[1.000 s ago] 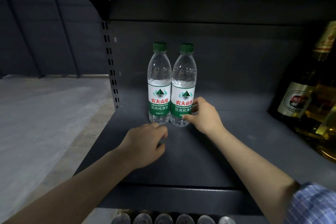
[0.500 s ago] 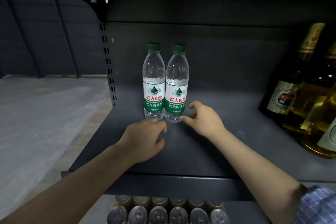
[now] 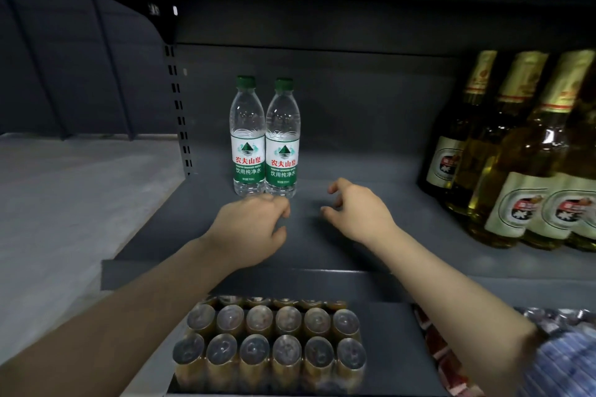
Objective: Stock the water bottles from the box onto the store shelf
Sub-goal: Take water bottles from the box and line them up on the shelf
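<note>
Two clear water bottles with green caps and green-and-white labels stand upright side by side at the back left of the dark grey shelf (image 3: 371,235): the left bottle (image 3: 247,135) and the right bottle (image 3: 283,138). My left hand (image 3: 251,229) hovers just in front of them with loosely curled fingers and holds nothing. My right hand (image 3: 358,209) is a little to the right of the bottles, apart from them, fingers relaxed and empty. The box is not in view.
Several tall glass beer bottles (image 3: 516,155) crowd the shelf's right side. On the shelf below, a shrink-wrapped pack of cans (image 3: 271,342) sits under my arms, with red packets (image 3: 442,354) to its right. A slotted upright post (image 3: 179,106) marks the shelf's left end.
My right hand has let go of the right bottle and drawn back to the right. Both hands have pulled toward me, and the view has tilted down to show the cans below.
</note>
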`<state>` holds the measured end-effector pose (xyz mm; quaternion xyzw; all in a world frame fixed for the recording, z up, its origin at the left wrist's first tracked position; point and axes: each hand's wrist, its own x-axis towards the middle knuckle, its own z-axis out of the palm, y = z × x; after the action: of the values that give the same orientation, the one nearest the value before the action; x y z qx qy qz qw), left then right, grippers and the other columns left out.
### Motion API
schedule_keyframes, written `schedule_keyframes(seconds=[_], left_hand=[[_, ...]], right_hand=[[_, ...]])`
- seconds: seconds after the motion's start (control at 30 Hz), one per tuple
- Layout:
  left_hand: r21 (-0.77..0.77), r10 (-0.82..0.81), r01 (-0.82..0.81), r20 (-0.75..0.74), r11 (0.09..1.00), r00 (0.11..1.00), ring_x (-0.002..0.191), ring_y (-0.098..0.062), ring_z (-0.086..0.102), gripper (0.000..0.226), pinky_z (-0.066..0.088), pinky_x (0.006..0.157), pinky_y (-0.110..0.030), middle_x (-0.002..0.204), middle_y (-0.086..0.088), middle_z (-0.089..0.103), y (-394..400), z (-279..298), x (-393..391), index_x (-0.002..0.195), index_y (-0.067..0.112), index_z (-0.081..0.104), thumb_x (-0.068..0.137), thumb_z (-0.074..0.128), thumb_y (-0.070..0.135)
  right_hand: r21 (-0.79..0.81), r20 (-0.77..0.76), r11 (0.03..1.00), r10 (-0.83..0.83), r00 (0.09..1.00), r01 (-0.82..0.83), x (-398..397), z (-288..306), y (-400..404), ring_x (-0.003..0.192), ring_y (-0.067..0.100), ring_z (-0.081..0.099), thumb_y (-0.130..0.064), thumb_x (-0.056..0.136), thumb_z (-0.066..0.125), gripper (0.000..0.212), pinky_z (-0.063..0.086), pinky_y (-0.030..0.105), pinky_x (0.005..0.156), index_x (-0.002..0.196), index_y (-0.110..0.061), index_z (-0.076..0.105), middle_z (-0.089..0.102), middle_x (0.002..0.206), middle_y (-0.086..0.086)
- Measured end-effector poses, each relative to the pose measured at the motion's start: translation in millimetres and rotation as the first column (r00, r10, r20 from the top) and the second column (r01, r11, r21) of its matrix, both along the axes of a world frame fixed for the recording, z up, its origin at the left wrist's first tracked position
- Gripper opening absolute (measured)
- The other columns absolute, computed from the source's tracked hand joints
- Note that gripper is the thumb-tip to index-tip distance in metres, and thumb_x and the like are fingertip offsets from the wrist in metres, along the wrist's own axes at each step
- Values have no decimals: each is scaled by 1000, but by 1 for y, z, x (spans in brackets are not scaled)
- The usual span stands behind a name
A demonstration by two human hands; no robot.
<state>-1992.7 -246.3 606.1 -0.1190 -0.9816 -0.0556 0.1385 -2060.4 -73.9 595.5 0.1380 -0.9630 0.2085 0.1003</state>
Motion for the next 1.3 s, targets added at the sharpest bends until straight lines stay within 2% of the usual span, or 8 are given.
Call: schedule_keyframes(seconds=[0.27, 0.73, 1.03, 1.3], left_hand=[[-8, 37, -37, 3, 999, 999, 111, -19, 52, 27, 43, 85, -32, 119, 3, 53, 31, -2, 37, 117, 23, 47, 91, 44, 29], [38, 125, -124, -22, 992, 992, 105, -20, 55, 21, 44, 79, -32, 112, 3, 57, 74, -24, 105, 110, 22, 49, 90, 45, 27], [6, 83, -83, -3, 997, 997, 103, -19, 54, 21, 34, 68, -26, 114, 4, 55, 96, -35, 133, 112, 24, 48, 92, 43, 27], [7, 19, -19, 23, 1000, 1000, 100, -17, 54, 20, 33, 68, -26, 113, 3, 55, 106, -46, 165, 111, 23, 47, 93, 41, 30]], right_hand=[[7, -12, 999, 32, 999, -32, 39, 3, 30, 100, 28, 58, -32, 85, 56, 37, 50, 36, 80, 118, -18, 47, 63, 108, 5], [-8, -40, 996, 88, 995, -88, 103, -10, 65, 103, 28, 57, -26, 85, 54, 36, 46, 34, 81, 120, -17, 48, 63, 110, 6], [-13, -39, 999, 41, 998, -42, 134, -21, 93, 101, 27, 57, -25, 86, 53, 33, 44, 32, 76, 117, -16, 49, 64, 106, 6], [0, -14, 1000, 9, 1000, -9, 168, -36, 109, 96, 27, 59, -20, 84, 53, 33, 47, 33, 73, 116, -14, 50, 67, 99, 6]])
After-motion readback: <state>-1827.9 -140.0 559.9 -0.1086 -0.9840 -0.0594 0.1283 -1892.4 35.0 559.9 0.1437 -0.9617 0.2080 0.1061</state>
